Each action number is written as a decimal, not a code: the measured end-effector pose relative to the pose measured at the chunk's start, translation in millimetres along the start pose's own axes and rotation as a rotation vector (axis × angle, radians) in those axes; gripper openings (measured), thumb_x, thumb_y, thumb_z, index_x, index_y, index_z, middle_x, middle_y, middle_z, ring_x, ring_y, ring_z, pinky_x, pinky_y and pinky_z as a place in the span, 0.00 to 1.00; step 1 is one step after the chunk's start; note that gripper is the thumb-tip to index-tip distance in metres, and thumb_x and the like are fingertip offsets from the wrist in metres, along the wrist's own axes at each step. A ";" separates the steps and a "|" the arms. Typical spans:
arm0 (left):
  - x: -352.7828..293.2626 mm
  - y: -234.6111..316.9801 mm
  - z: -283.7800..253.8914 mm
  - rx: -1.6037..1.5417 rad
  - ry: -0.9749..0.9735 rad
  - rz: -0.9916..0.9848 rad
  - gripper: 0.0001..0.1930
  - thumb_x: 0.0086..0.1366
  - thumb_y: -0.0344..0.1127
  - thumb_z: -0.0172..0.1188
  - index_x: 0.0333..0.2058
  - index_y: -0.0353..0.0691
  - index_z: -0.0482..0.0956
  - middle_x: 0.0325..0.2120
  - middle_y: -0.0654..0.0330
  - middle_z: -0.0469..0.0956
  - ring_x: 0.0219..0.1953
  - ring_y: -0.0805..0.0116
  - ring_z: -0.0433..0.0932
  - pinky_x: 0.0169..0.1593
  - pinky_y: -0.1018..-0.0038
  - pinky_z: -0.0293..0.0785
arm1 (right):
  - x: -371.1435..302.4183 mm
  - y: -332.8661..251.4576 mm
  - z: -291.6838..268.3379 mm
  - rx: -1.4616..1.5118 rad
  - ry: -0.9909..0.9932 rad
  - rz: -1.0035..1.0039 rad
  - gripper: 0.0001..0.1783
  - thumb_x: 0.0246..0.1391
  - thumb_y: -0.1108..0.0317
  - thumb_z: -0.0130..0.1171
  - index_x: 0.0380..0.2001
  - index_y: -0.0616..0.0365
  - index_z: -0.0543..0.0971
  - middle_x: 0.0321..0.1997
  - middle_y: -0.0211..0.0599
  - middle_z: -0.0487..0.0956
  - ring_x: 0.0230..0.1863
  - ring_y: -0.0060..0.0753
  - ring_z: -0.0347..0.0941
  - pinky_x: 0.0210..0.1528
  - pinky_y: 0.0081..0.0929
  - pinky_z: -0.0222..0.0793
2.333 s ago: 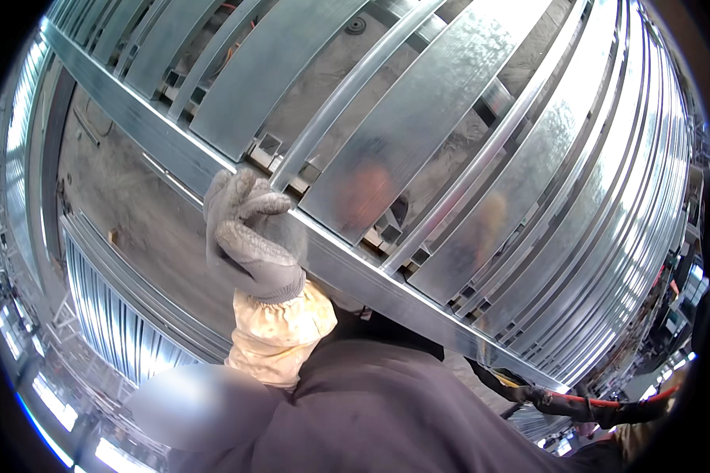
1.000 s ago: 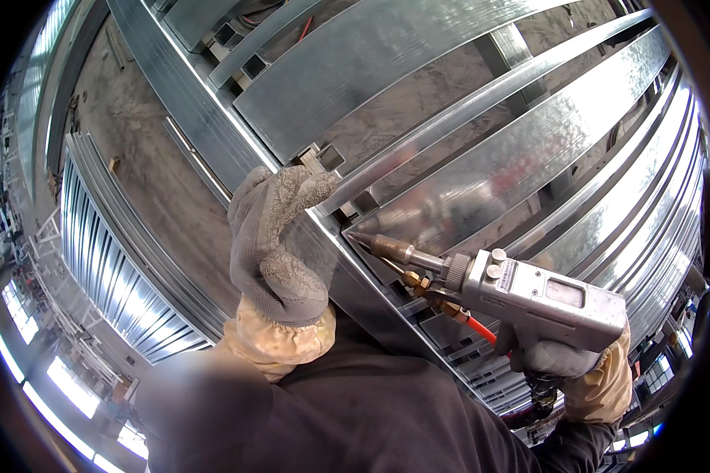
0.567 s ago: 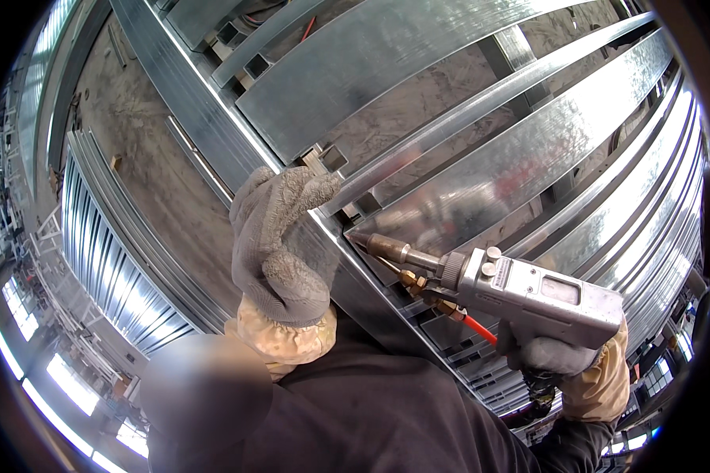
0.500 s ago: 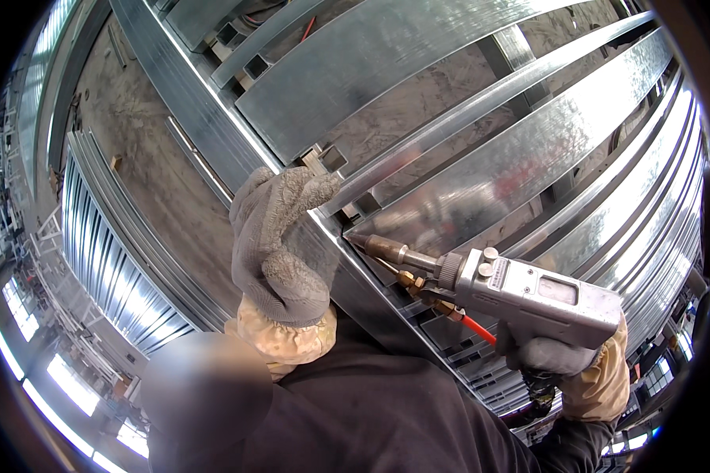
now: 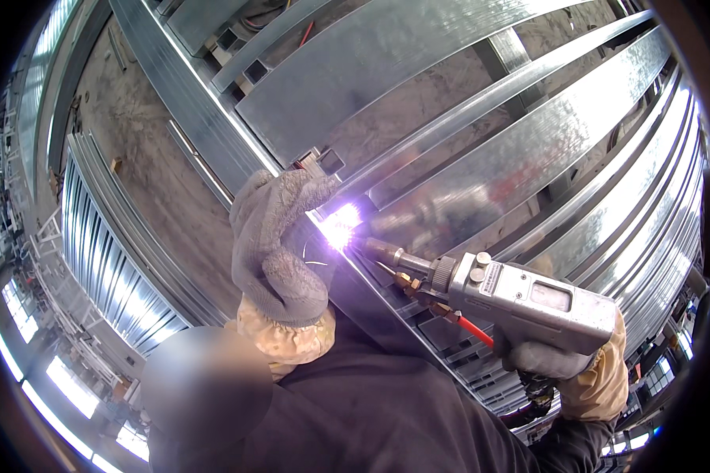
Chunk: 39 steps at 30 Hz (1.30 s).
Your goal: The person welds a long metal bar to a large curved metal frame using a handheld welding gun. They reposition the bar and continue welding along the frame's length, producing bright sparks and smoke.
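My right hand (image 5: 551, 356), in a dark grey glove, is wrapped round the grip of a silver handheld welding gun (image 5: 532, 299). Its brown nozzle points left at the corner where a flat galvanized bar meets the long steel rail (image 5: 205, 110). A bright violet-white flash (image 5: 341, 226) burns there and hides the joint. My left hand (image 5: 276, 244), in a thick grey work glove, is closed over the rail beside the flash, thumb and forefinger on either side of it. Beyond its fingertips is the open end of a small square tube (image 5: 331, 162).
Several parallel galvanized bars (image 5: 450, 189) run off to the upper right. A red hose (image 5: 475, 331) hangs under the gun. To the left, a stack of ribbed metal profiles (image 5: 118, 252) lies on the dusty floor (image 5: 134, 118).
The violet-white flash has appeared at the nozzle, with a thin spark streak by the left glove. The gun has shifted very slightly. My left hand stays nearly still on the rail.
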<state>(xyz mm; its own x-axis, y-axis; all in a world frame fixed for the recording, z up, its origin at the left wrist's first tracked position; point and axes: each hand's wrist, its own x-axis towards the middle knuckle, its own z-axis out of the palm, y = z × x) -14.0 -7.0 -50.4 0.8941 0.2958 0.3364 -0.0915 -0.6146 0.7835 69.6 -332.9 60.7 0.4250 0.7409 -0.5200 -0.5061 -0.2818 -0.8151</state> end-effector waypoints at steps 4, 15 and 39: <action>-1.7 -5.9 0.3 -0.095 -0.012 -0.050 0.30 0.78 0.52 0.37 0.57 0.28 0.72 0.43 0.54 0.85 0.56 0.59 0.75 0.66 0.59 0.60 | -5.1 5.3 3.4 -0.052 0.053 -0.071 0.34 0.48 0.71 0.70 0.59 0.71 0.72 0.52 0.53 0.78 0.43 0.41 0.80 0.44 0.32 0.75; 3.2 0.2 8.8 -0.171 0.101 0.015 0.33 0.77 0.54 0.37 0.57 0.25 0.73 0.43 0.55 0.85 0.56 0.58 0.75 0.67 0.60 0.59 | -0.9 -1.8 11.2 -0.123 0.079 -0.098 0.33 0.49 0.67 0.70 0.57 0.70 0.73 0.54 0.56 0.78 0.45 0.47 0.82 0.43 0.31 0.77; 10.6 13.4 3.8 -0.032 0.051 -0.084 0.38 0.75 0.61 0.30 0.50 0.31 0.80 0.40 0.58 0.85 0.53 0.53 0.76 0.64 0.58 0.64 | 5.7 -9.2 8.1 -0.433 0.072 -0.354 0.33 0.44 0.70 0.72 0.55 0.70 0.75 0.55 0.57 0.78 0.49 0.51 0.81 0.47 0.33 0.78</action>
<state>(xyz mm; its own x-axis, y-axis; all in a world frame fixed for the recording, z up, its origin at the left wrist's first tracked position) -4.1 -14.9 -38.3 0.8757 0.3829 0.2942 -0.0316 -0.5626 0.8261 70.6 -321.2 67.3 0.5706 0.7967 -0.1995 0.0241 -0.2590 -0.9656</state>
